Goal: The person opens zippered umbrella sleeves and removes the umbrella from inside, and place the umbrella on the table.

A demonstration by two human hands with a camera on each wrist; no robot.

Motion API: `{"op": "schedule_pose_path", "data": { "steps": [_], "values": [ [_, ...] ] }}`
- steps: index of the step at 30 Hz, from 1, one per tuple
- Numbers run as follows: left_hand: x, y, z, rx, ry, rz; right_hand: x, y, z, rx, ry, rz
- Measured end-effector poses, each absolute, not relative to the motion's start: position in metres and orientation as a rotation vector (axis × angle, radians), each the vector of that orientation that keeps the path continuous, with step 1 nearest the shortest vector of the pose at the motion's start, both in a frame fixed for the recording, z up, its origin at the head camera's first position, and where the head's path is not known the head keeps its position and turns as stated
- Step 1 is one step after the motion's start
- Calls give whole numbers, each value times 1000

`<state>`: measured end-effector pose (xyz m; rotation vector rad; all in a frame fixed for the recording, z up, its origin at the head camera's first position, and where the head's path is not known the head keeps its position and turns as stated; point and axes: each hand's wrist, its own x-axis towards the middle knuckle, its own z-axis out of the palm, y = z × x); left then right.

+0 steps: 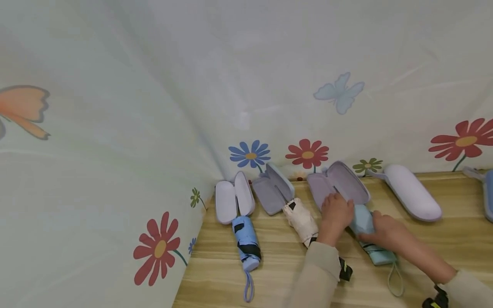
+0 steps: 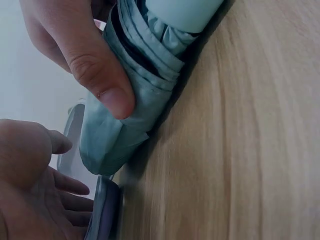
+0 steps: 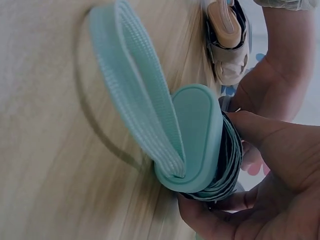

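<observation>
My right hand (image 1: 389,231) holds a folded teal umbrella (image 3: 195,135), thumb on one side and fingers round the other, in the right wrist view. Its looped wrist strap (image 3: 135,90) hangs from the flat handle end. The umbrella lies low over the table at the near edge of an opened lilac glasses case (image 1: 348,182). My left hand (image 1: 337,211) is at that case, between its two halves and the umbrella's far end. In the left wrist view, the left fingers (image 2: 72,185) are extended beside the case edge, with the thumb apart from the umbrella.
To the left lie a blue folded umbrella (image 1: 246,241) and a beige one (image 1: 300,218), each at an opened case: a pale lilac case (image 1: 227,201) and a grey-blue case (image 1: 269,194). Rightward are a closed lilac case (image 1: 412,192) and a blue case (image 1: 489,192). A flowered curtain (image 1: 269,85) stands behind.
</observation>
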<state>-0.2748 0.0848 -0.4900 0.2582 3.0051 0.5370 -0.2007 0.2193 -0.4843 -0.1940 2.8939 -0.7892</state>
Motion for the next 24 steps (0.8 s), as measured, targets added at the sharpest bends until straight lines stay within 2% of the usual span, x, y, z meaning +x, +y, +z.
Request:
{"op": "schedule_pose_path", "data": {
  "steps": [19, 24],
  "values": [
    [-271, 78, -489, 295, 2973, 488, -204, 208, -482, -193, 2942, -725],
    [-273, 71, -489, 385, 3006, 488, -206, 206, -484, -178, 2944, -746]
  ]
}}
